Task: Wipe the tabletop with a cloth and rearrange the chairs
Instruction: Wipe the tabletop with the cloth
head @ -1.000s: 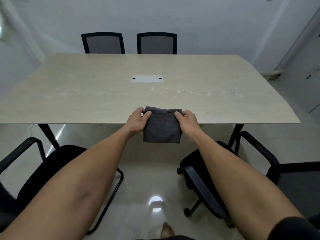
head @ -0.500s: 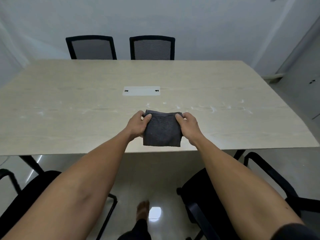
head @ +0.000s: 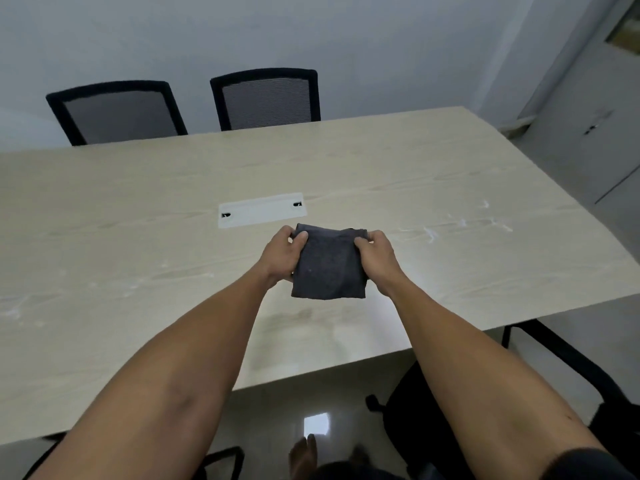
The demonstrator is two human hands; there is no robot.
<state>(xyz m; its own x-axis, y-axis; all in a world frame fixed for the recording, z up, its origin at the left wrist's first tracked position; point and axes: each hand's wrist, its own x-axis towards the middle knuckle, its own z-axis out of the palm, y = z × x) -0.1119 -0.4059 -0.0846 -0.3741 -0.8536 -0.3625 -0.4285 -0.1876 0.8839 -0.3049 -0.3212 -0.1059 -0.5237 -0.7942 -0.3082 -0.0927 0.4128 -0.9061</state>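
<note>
A folded dark grey cloth (head: 329, 268) hangs in the air over the middle of the light wooden tabletop (head: 433, 174). My left hand (head: 282, 252) pinches its upper left corner and my right hand (head: 377, 256) pinches its upper right corner. Two black mesh-backed chairs (head: 114, 112) (head: 266, 97) stand pushed in at the far side. A black armchair (head: 571, 386) stands at the near right, partly under the table. Part of another black chair (head: 221, 459) shows at the bottom left.
A white cable cover plate (head: 261, 211) is set into the table's middle, just beyond the cloth. White streaks (head: 460, 223) mark the tabletop to the right. A door (head: 595, 126) and wall stand at the right. My bare foot (head: 304, 455) is on the glossy floor.
I have stepped closer to the table, and both hands have carried the cloth forward from the near edge to over the table's middle. The view has tilted.
</note>
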